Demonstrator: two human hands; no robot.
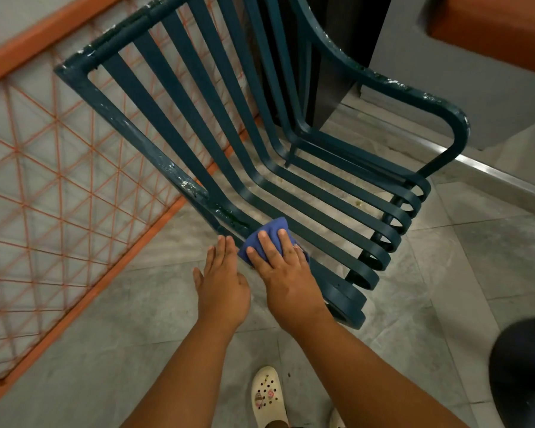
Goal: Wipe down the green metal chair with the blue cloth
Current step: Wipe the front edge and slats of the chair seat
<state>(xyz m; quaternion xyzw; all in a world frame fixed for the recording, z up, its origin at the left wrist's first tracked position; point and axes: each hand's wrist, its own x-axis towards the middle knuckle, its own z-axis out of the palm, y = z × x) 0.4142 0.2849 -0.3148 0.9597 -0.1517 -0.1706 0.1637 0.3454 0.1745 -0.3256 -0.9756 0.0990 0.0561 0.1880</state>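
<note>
- Green metal chair (291, 168) stands on the tiled floor (445, 273), its slatted seat running ahead of the pressing palm.
- Right hand (286, 267) lies flat, clamping the blue cloth (267, 231) onto the nearest slat, probably for scrubbing pressure.
- Left hand (221, 281) hovers open just beside the cloth, holding nothing.

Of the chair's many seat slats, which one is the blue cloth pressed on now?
The outermost slat on the chair's near side, closest to the person. The right hand presses the blue cloth onto it; the other slats lie bare beyond.
</note>
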